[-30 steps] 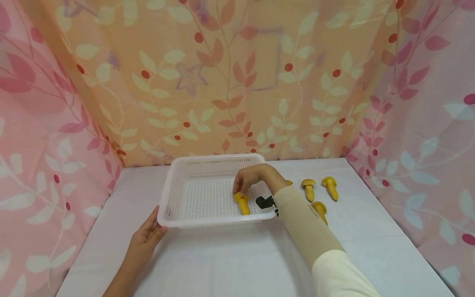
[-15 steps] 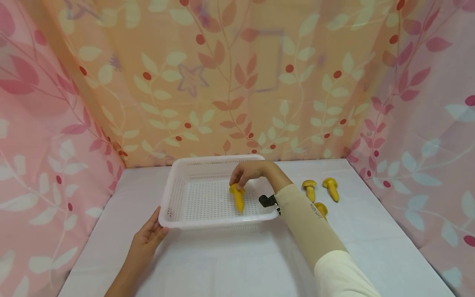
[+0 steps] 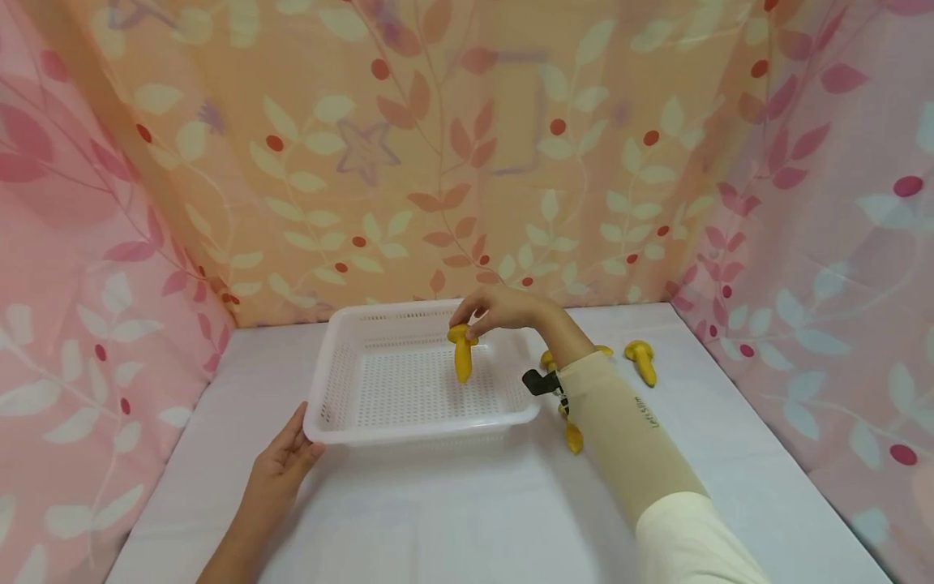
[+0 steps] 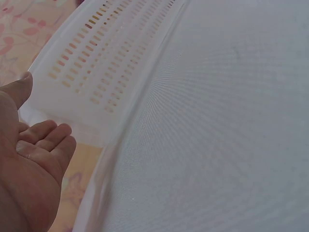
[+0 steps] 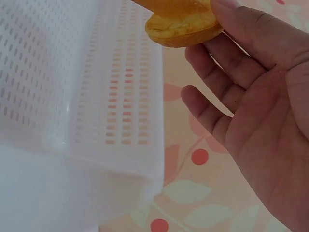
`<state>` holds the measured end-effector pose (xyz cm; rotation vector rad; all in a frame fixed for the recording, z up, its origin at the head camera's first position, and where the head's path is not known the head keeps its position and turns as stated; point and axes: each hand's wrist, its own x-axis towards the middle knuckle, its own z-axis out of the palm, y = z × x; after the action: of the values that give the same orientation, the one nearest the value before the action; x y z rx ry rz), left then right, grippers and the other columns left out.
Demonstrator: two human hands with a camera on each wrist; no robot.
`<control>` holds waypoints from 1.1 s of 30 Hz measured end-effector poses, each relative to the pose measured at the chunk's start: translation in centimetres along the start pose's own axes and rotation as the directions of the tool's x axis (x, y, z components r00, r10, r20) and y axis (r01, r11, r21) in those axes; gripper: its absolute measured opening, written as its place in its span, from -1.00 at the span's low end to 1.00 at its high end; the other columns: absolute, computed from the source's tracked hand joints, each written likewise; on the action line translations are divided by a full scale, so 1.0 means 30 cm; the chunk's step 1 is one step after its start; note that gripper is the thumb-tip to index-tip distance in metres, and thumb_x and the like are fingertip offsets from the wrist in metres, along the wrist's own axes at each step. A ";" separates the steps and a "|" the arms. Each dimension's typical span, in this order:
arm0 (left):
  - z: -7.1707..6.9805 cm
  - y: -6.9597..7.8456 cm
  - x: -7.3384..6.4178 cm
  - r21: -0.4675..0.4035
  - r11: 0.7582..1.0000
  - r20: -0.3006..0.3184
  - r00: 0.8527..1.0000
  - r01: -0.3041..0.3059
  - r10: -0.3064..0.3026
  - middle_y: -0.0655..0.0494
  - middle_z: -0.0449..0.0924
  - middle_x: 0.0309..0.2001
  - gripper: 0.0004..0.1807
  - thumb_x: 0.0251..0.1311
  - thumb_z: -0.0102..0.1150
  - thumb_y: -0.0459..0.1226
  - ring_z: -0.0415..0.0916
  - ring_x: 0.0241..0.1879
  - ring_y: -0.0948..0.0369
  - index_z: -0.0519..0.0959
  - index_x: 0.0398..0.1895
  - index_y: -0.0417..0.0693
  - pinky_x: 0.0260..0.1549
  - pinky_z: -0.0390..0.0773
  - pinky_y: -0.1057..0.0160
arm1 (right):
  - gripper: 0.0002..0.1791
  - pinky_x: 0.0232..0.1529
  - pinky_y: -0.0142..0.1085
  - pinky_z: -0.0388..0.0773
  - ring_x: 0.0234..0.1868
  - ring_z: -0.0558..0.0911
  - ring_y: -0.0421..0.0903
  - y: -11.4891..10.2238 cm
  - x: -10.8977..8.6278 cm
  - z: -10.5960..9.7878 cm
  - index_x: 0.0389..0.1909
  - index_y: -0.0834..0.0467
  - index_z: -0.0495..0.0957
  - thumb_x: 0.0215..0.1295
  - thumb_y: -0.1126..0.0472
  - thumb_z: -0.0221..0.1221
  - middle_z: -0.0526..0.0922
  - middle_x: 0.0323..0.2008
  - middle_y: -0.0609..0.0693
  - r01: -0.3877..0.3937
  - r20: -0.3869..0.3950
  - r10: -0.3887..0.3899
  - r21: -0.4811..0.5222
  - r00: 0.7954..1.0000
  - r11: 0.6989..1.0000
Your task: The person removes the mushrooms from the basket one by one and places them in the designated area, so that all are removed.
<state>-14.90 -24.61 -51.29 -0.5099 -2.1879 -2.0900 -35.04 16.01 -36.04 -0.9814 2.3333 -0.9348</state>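
Note:
My right hand (image 3: pixel 507 311) pinches a yellow mushroom (image 3: pixel 463 359) by its cap, between thumb and fingers. The mushroom hangs stem down over the right half of a white perforated plastic basket (image 3: pixel 430 429). In the right wrist view, the mushroom's cap (image 5: pixel 186 30) shows at the thumb and fingertips, while the other fingers lie loose beside the basket wall (image 5: pixel 128 96). With the left hand (image 3: pixel 273 473) I hold the basket's front left corner. The left wrist view shows that thumb (image 4: pixel 21 89) at the rim and the fingers lower down, near the basket's outside.
Right of the basket, several more mushrooms (image 3: pixel 642 362) lie on the white tablecloth (image 3: pixel 438 519); some are partly covered by the right forearm. A black wrist camera (image 3: pixel 541 382) sits at the right wrist. Floral curtains (image 3: pixel 365 203) enclose the table at the back and sides.
The right hand has raised the mushroom from low inside the basket to about rim height, moving it slightly left and away. The left hand stays at the corner.

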 end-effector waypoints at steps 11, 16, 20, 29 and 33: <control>0.002 -0.014 -0.007 -0.058 0.997 -0.003 0.999 -0.049 0.049 -0.14 0.10 0.55 -0.24 0.44 0.00 -0.58 0.34 0.38 0.47 -0.02 0.62 -0.27 0.23 0.50 0.46 | -0.69 0.41 0.03 0.42 0.12 0.57 -0.12 -0.026 -0.080 -0.017 0.02 -0.09 0.74 0.25 0.15 0.44 0.76 -0.01 -0.20 0.047 -0.081 -0.047 0.005 0.996 0.999; 0.004 -0.017 -0.005 -0.091 0.993 0.001 0.997 -0.077 0.077 -0.02 0.17 0.54 -0.24 0.42 -0.02 -0.63 0.34 0.39 0.45 -0.03 0.61 -0.30 0.23 0.49 0.44 | -0.69 0.40 0.14 0.40 0.15 0.58 -0.06 -0.026 -0.126 -0.021 0.02 -0.10 0.74 0.25 0.09 0.45 0.74 0.01 -0.19 0.055 -0.128 -0.051 0.023 0.990 0.998; 0.007 -0.017 -0.001 -0.108 0.991 0.012 0.996 -0.082 0.084 -0.09 0.15 0.55 -0.24 0.42 -0.03 -0.64 0.33 0.40 0.42 -0.04 0.61 -0.32 0.24 0.49 0.43 | -0.69 0.38 0.11 0.43 0.19 0.54 -0.03 -0.013 -0.170 -0.028 0.01 -0.12 0.74 0.24 0.05 0.45 0.74 0.00 -0.19 0.030 -0.170 -0.028 0.009 0.985 1.000; 0.010 -0.002 0.005 -0.050 0.998 0.002 0.999 -0.050 0.050 -0.09 0.12 0.54 -0.25 0.45 0.01 -0.57 0.34 0.37 0.48 -0.02 0.62 -0.28 0.20 0.52 0.48 | -0.68 0.38 0.12 0.43 0.20 0.52 -0.04 0.002 -0.280 -0.057 0.02 -0.10 0.75 0.23 0.09 0.46 0.75 0.02 -0.16 -0.003 -0.238 0.013 0.041 0.971 0.999; 0.010 0.003 0.005 -0.064 0.997 -0.001 0.999 -0.034 0.034 -0.11 0.10 0.54 -0.24 0.44 0.00 -0.59 0.34 0.37 0.50 -0.04 0.62 -0.29 0.20 0.51 0.51 | -0.69 0.38 0.15 0.42 0.18 0.51 -0.01 0.008 -0.326 -0.068 0.03 -0.06 0.75 0.26 0.12 0.44 0.74 -0.01 -0.11 0.007 -0.255 0.005 0.046 0.967 0.999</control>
<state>-14.97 -24.27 -51.18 -0.5475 -2.1026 -2.1488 -30.02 24.30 -33.55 -0.8882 2.5068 -1.1719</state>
